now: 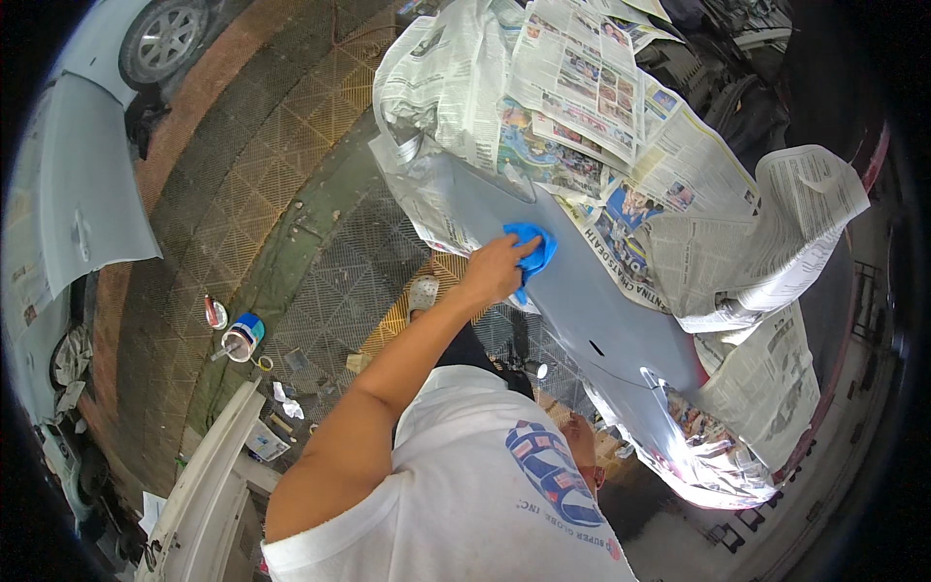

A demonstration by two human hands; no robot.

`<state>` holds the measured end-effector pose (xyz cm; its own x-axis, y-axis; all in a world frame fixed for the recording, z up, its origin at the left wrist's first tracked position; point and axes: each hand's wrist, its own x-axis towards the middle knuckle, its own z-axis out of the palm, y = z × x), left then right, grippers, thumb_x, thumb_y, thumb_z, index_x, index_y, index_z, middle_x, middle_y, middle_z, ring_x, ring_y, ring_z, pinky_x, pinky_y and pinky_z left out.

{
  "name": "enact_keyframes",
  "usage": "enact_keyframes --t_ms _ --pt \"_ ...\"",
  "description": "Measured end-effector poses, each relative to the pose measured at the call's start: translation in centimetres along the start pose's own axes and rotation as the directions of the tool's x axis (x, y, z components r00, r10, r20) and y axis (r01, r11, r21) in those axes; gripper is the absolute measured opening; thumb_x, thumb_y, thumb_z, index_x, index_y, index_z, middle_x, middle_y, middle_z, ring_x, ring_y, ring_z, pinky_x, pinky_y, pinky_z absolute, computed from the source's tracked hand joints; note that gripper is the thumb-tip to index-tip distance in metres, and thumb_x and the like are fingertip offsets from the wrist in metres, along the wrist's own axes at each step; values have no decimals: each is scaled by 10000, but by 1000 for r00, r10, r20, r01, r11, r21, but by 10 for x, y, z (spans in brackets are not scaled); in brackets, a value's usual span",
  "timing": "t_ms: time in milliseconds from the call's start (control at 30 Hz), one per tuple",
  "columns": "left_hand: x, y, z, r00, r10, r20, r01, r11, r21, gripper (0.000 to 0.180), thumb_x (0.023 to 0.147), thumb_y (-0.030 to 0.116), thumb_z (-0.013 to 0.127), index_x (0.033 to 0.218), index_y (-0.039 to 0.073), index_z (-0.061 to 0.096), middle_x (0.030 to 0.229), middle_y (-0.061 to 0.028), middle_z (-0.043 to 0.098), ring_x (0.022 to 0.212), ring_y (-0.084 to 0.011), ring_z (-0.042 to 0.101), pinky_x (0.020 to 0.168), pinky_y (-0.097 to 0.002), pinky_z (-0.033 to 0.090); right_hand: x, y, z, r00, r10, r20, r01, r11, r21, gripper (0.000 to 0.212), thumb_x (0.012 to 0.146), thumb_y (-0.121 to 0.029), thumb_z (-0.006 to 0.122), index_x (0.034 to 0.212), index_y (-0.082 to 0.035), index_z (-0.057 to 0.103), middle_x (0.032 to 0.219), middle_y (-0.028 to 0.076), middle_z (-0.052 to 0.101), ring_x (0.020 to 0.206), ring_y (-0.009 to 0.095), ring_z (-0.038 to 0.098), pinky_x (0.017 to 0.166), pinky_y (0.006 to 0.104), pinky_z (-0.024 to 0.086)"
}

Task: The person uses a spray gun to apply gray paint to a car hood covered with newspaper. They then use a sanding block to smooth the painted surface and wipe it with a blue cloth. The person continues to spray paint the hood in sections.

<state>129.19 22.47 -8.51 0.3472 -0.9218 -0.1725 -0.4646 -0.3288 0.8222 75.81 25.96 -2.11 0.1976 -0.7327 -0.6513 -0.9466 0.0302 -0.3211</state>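
Observation:
My left hand [497, 270] reaches out over a smooth grey car body panel [582, 296] and grips a crumpled blue cloth [529, 254]. The cloth is pressed against the panel near its edge. Newspaper sheets [582, 87] are laid over the car along the far side of the panel. A small dark slot shows in the lower part of the panel, and a shiny, reflective end lies beyond it. Some skin of my right arm [580, 441] appears beside my white shirt; the fingers of that hand cannot be made out.
On the patterned floor to the left stand an open tin [242, 335] with a blue label and a red-and-white lid [215, 311]. White crumpled paper [287, 400] lies nearby. A pale car door [97, 184] stands at far left. A white panel [199, 485] is at lower left.

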Motion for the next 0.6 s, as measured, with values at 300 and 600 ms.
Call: enact_keyframes --t_ms 300,600 --pt "51 -124 -9 688 -448 -571 201 873 -444 657 943 64 517 1594 0 575 1382 -326 674 1280 -507 651 1150 -495 483 -14 -28 6 991 -60 -121 62 998 8 496 1030 -233 767 1465 -30 646 1256 202 744 1052 315 755 919 437 604" --pt "-19 -153 144 711 -254 655 628 647 -431 406 1058 345 643 1321 58 758 993 -176 801 856 -312 795 632 -466 618 -85 3 55 966 202 -163 -176 971 160 509 1028 -296 761 1455 -36 663 1322 223 764 1173 339 767 986 439 604"
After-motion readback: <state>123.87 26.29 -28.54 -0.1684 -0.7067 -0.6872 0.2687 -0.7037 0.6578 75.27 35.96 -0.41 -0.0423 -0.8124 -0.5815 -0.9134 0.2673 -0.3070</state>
